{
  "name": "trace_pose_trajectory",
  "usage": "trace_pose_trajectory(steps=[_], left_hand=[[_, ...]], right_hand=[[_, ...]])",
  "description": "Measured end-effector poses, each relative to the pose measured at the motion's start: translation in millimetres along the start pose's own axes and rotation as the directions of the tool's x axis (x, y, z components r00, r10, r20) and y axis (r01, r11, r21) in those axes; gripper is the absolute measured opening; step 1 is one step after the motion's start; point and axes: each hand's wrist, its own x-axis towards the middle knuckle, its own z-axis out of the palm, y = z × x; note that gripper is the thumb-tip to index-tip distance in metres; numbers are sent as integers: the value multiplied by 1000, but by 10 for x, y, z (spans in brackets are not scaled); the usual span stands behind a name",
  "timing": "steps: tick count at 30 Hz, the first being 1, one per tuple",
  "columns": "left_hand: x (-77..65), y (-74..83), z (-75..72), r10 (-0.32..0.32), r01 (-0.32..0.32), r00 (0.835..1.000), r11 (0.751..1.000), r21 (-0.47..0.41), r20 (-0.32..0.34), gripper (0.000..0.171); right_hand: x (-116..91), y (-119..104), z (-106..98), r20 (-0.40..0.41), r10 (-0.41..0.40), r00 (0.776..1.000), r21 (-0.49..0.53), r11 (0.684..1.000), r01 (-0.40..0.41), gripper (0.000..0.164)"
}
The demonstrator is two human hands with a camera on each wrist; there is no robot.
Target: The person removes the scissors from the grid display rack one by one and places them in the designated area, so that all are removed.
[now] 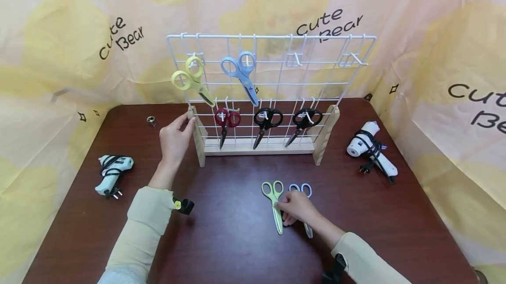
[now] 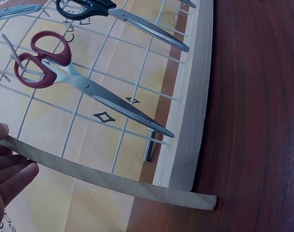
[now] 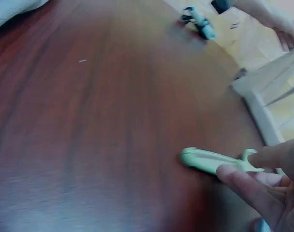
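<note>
My left hand (image 1: 174,139) pinches the top of the wooden side post (image 2: 79,172) at the left end of a white wire rack (image 1: 276,83). My right hand (image 1: 299,207) pinches light green scissors (image 1: 273,209) near the middle, their tip toward me. Blue scissors (image 1: 307,230) lie beside them, partly hidden under this hand. On the rack's upper hooks hang yellow scissors (image 1: 192,81) and light blue scissors (image 1: 242,73). Red-handled scissors (image 1: 224,127) and two black-handled scissors (image 1: 265,126) hang along the lower row.
A pale glue gun (image 1: 113,174) with its cord wrapped around it lies at the left; a white corded tool (image 1: 370,148) lies at the right. A small metal piece (image 1: 151,120) stands behind my left hand. Two upper hooks (image 1: 294,59) at the right hold nothing.
</note>
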Motion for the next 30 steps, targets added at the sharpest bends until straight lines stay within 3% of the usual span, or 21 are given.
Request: trace_pose_trajectory(steps=[3, 7, 10, 11, 16, 17, 18, 22, 25, 30], left_hand=[[1, -4, -1, 5, -5, 1000, 1000, -4, 2, 26], [3, -3, -5, 4, -4, 1000, 1000, -3, 2, 26], [2, -7, -4, -3, 3, 1000, 1000, -4, 2, 25], [2, -7, -4, -7, 7, 1000, 1000, -4, 2, 25], [1, -3, -11, -14, 14, 1000, 1000, -7, 10, 24], [3, -1, -13, -11, 11, 1000, 1000, -6, 14, 24], [5, -2, -14, -9, 9, 1000, 1000, -5, 16, 24], [14, -1, -17, -8, 8, 1000, 1000, -6, 23, 25], [16, -3, -15, -10, 10, 1000, 1000, -13, 17, 25], [9, -3, -11, -5, 5, 1000, 1000, -15, 13, 25]], right_hand=[[38, -134, -138, 21, -29, 999, 80, 996, 27, 22], [91, -467, -439, -7, -186, 982, 165, 969, 185, 28], [137, -762, -651, -91, -330, 939, 213, 915, 342, 31], [350, -664, -718, -112, -381, 918, 263, 879, 397, 29], [412, -1086, -865, -278, -475, 835, 287, 789, 544, 28], [418, -1162, -873, -303, -482, 822, 274, 782, 559, 27], [225, -1430, -871, -340, -469, 815, 232, 798, 556, 29], [260, -1689, -888, -422, -479, 770, 135, 807, 576, 26], [320, -1832, -888, -471, -508, 721, 26, 810, 586, 24], [431, -1995, -851, -492, -604, 627, -132, 763, 632, 22]])
